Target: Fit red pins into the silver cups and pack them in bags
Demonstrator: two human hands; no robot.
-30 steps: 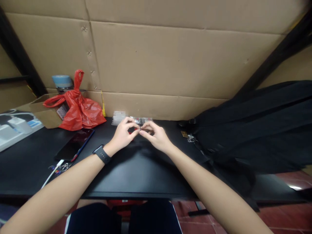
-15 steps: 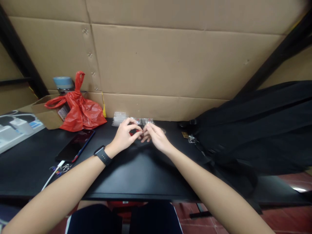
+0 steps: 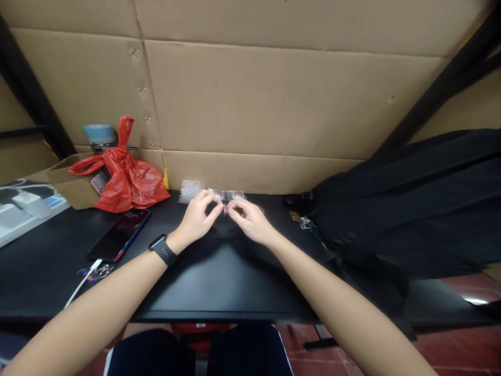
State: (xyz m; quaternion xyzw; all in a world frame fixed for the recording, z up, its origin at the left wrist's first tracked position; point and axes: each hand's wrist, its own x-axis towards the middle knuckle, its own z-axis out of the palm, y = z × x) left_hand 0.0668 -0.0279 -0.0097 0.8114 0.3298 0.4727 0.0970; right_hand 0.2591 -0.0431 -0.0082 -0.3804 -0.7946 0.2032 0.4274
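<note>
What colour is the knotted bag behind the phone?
The bag is red; the head view shows it best.

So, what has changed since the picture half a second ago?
The right hand has turned, its lower fingers curling back in, facing the left hand. Between their fingertips is a thin thing, too small to identify; no release is visible. The phone and red bag stayed put.

the table point(image 3: 223, 284) under the left hand point(image 3: 198, 215) is black, the bag point(image 3: 131, 180) left of it red, the cardboard point(image 3: 250, 99) beyond the right hand point(image 3: 252, 222) tan.
</note>
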